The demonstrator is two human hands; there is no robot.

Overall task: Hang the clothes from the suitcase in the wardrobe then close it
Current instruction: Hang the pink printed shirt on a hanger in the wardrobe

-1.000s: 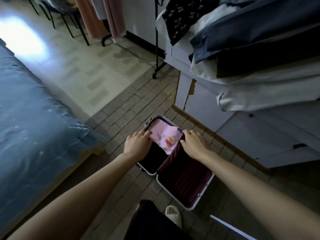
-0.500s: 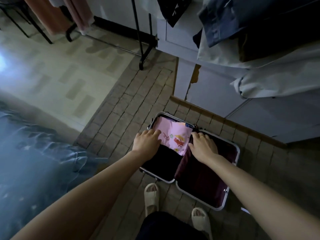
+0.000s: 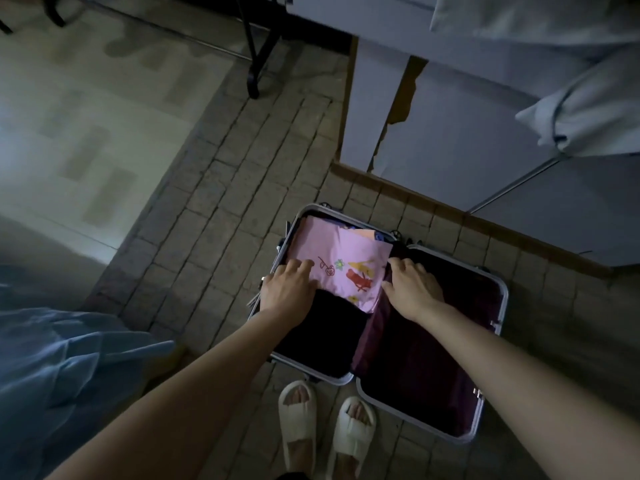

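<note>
An open suitcase with a silver rim lies flat on the brick-pattern floor. Its left half holds a folded pink garment with cartoon prints, and a black garment lies below it. The right half shows only a dark maroon lining. My left hand grips the pink garment's left edge, fingers on top. My right hand grips its right edge at the suitcase's middle hinge. The pale wardrobe stands behind the suitcase, and light clothes hang at its upper right.
A bed with a blue sheet fills the lower left. The black foot of a clothes rack stands at the top centre. My feet in white slippers are just in front of the suitcase.
The view has tilted down and closer to the suitcase, so my slippers now show. Both hands have stayed at the sides of the pink garment.
</note>
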